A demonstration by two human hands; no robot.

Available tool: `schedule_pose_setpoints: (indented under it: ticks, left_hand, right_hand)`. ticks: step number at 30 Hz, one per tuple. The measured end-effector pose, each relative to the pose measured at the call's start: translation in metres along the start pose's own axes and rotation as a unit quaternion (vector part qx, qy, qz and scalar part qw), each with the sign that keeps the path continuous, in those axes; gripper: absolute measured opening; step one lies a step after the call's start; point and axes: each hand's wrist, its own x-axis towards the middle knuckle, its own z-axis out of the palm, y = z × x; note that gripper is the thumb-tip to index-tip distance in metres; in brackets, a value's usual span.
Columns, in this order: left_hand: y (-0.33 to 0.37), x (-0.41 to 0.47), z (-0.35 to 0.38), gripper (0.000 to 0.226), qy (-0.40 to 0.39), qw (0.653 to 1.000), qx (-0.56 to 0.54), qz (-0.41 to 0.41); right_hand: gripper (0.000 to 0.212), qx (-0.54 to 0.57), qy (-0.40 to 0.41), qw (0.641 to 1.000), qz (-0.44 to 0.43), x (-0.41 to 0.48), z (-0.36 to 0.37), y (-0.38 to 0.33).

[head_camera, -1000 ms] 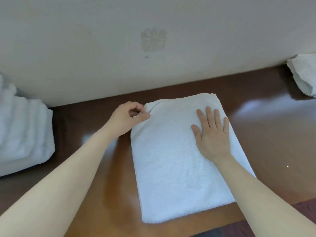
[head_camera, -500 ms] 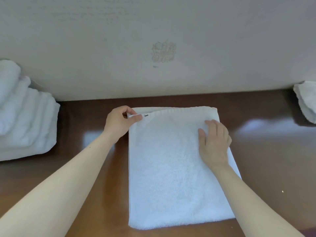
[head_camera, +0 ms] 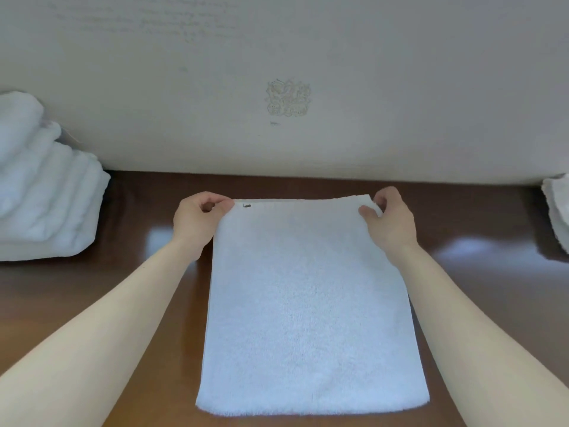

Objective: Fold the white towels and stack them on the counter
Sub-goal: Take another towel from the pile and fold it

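**Pinching both far corners of a folded white towel**

A white towel (head_camera: 311, 303) lies flat in the middle of the dark brown desk (head_camera: 138, 211). Its long side runs away from the person and its near edge sits close to the front of the desk. The left hand (head_camera: 198, 218) grips the far left corner, its fingers (head_camera: 226, 204) curled in and closed on the cloth. The right hand (head_camera: 389, 218) holds the far right corner the same way, thumb on top and the other fingers tucked behind the edge. That far edge looks slightly lifted off the desk, though the angle makes this hard to confirm. A small dark tag (head_camera: 247, 206) shows on the towel just beside the left thumb.

A stack of folded white towels (head_camera: 46, 195) stands at the left end of the desk against the pale wall (head_camera: 308, 41), well apart from the towel being held. More white cloth (head_camera: 558, 208) sits at the right edge of the view. A faint patterned mark (head_camera: 288, 98) shows on the wall above the towel.
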Motion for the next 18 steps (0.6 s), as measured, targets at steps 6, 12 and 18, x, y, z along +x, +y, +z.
schedule_pose_setpoints:
  ticks: [6, 12, 18]
  left_hand:
    - [0.001, -0.005, 0.009, 0.010, 0.038, 0.987, 0.127, 0.089]
    - [-0.011, -0.038, 0.051, 0.056, -0.016, 0.909, 0.338, 0.245]
    - [-0.031, -0.038, 0.056, 0.071, -0.086, 0.850, 0.469, 0.222]
  right_hand:
    - [0.044, -0.177, 0.048, 0.979, -0.090, 0.004, 0.011, -0.002]
    - [0.054, -0.336, -0.075, 0.911, -0.227, -0.038, 0.044, -0.004]
    - [0.062, -0.354, -0.076, 0.913, -0.187, -0.033, 0.053, 0.020]
